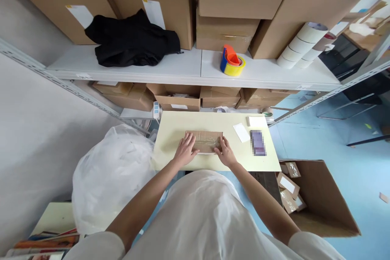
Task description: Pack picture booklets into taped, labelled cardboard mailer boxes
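A small flat cardboard box [207, 141] with clear tape across its top lies on the pale yellow table in front of me. My left hand [185, 149] grips its left end, fingers over the top and thumb along the near edge. At the opposite end, my right hand [225, 152] holds the right edge between fingers and thumb. To the right lie a white card [241, 132], a small stack of white cards [256, 121] and a blurred purple phone-like rectangle [258, 143].
The table [169, 124] stands against a shelf [183, 67] of cartons. On the shelf are a tape dispenser [232, 61], black clothing [134, 40] and white rolls [301, 44]. A large open carton [323, 199] holding small boxes is at right; a plastic bag [109, 178] is at left.
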Action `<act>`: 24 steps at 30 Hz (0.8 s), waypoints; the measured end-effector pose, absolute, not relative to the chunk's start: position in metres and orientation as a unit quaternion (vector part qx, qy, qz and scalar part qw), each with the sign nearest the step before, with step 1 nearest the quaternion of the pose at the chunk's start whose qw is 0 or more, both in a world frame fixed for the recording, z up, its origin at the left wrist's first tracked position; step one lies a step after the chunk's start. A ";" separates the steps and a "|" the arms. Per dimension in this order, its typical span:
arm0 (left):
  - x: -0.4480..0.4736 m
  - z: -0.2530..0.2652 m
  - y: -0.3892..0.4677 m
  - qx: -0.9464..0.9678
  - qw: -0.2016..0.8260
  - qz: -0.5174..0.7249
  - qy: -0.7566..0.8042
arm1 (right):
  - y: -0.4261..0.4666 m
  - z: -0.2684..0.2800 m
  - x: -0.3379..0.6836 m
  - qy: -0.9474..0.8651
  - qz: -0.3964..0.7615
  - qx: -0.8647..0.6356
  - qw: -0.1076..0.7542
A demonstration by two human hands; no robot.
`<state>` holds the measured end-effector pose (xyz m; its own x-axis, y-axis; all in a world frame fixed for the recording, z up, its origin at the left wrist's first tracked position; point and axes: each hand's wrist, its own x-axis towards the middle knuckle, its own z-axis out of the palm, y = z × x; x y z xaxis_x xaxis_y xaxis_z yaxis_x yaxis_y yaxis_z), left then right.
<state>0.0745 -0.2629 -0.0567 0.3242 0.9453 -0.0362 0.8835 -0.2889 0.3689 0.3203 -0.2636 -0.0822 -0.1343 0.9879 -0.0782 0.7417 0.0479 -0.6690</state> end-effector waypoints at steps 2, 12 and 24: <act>0.080 -0.055 -0.263 0.797 0.153 0.070 0.580 | -0.263 -0.086 0.319 -0.691 0.307 -0.616 0.220; 0.108 -0.037 -0.239 0.784 0.125 0.081 0.602 | -0.231 -0.110 0.389 -0.650 0.300 -0.671 0.192; 0.210 -0.035 -0.196 0.828 0.227 0.087 0.506 | -0.193 -0.154 0.463 -0.735 0.167 -0.652 -0.079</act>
